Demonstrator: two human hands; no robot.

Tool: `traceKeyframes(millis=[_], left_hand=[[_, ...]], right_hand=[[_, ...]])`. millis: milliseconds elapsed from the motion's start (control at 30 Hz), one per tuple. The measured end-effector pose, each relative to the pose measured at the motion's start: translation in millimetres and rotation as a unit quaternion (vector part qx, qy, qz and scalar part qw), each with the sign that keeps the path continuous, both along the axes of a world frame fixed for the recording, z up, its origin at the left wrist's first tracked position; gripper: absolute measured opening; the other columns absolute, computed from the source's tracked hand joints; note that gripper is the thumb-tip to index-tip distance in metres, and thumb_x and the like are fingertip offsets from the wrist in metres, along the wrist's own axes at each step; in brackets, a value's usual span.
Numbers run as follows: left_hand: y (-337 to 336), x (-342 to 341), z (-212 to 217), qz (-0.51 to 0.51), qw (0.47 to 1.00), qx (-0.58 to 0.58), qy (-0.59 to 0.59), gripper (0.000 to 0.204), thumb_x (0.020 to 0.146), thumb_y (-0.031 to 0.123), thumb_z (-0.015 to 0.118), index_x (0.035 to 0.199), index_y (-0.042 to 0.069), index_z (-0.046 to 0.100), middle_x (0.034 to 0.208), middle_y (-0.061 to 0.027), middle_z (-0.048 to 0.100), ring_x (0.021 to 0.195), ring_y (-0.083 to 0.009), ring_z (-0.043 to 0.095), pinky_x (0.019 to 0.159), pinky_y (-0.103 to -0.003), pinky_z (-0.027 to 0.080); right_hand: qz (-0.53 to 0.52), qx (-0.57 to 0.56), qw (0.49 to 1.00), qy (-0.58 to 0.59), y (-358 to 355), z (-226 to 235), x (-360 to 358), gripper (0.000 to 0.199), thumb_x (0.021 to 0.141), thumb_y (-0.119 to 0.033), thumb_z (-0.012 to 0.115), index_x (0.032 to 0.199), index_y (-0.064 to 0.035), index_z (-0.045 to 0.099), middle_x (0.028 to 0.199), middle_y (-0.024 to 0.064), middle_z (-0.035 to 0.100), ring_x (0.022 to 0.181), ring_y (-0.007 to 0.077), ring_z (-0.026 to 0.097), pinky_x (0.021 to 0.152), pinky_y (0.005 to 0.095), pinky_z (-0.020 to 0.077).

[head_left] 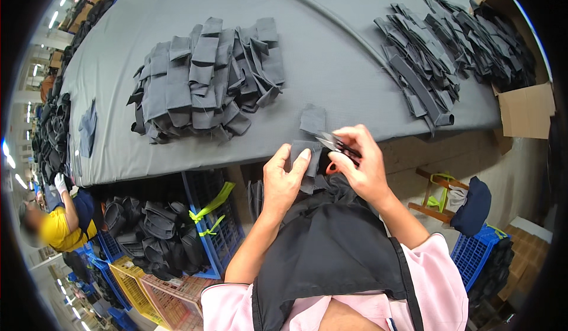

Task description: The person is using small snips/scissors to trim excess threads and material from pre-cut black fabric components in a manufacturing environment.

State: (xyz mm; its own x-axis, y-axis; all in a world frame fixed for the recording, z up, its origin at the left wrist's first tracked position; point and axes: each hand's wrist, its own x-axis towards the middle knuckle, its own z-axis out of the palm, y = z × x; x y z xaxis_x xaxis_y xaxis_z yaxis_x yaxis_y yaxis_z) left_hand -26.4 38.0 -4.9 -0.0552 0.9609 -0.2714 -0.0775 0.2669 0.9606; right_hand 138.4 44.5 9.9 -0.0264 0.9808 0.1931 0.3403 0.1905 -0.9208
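My left hand (281,177) pinches a small dark grey fabric strip (304,149) just off the table's near edge, thumb on top. My right hand (364,162) is closed around a pair of small scissors (327,140). Their metal blades point left at the strip's upper end, and a bit of orange shows near the handle. Just beyond the blades, a grey fabric piece (312,118) lies at the table edge; whether it joins the held strip I cannot tell. Below my hands, a black apron (337,236) covers my lap.
On the grey-covered table (319,53) lie a fabric strip pile (195,82) and another strip pile (420,65) beside a cardboard box (526,109). Blue crate (213,224) and black bundles (157,230) stand below left. A person in yellow (62,227) is far left; a wooden stool (432,198) stands right.
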Motion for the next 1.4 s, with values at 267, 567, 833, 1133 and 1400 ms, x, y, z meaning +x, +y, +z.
traceKeyframes(millis=[267,567,833,1133,1400], left_hand=[[-2,6,12,-0.014,1.0,-0.01,0.023,0.017,0.088,0.01,0.064,0.078,-0.001,0.054,0.068,0.0059,0.047,0.063,-0.001,0.037,0.054,-0.019,0.034],[-8,5,15,-0.027,0.998,-0.023,-0.05,0.013,0.089,0.011,0.063,0.087,-0.001,0.059,0.075,0.005,0.056,0.067,-0.0003,0.045,0.059,-0.018,0.039],[-9,8,18,-0.029,0.997,-0.031,-0.069,0.011,0.089,0.01,0.063,0.089,-0.001,0.061,0.077,0.0042,0.058,0.069,-0.0006,0.047,0.061,-0.017,0.04],[-10,7,8,-0.052,0.981,0.084,0.168,0.014,0.08,0.008,0.068,0.081,-0.002,0.058,0.068,-0.01,0.052,0.058,-0.0206,0.049,0.055,-0.03,0.039],[-7,9,13,-0.055,0.954,0.145,0.257,0.013,0.076,0.006,0.067,0.078,-0.001,0.056,0.07,-0.0101,0.054,0.064,-0.0266,0.051,0.057,-0.035,0.041]], right_hand=[[-0.001,0.146,0.973,-0.178,-6,5,12,0.027,0.069,-0.008,0.073,0.094,-0.0061,0.063,0.076,0.0058,0.055,0.059,0.0219,0.055,0.053,0.0311,0.0441],[0.031,0.169,0.969,-0.177,-7,-2,13,0.027,0.068,-0.001,0.073,0.094,-0.003,0.065,0.075,0.0073,0.058,0.058,0.0182,0.056,0.051,0.0282,0.0443],[0.02,0.097,0.989,-0.106,-10,-1,11,0.023,0.069,-0.003,0.073,0.09,-0.0035,0.065,0.073,0.0069,0.056,0.055,0.0206,0.054,0.05,0.0296,0.0436],[0.025,0.115,0.985,-0.13,-6,6,2,0.026,0.07,-0.006,0.072,0.094,-0.0045,0.063,0.076,0.0066,0.056,0.058,0.0224,0.056,0.052,0.0312,0.0454],[0.031,0.113,0.987,-0.113,-7,0,2,0.026,0.069,-0.006,0.073,0.093,-0.0032,0.063,0.076,0.0079,0.056,0.058,0.0243,0.057,0.051,0.0326,0.0459]])
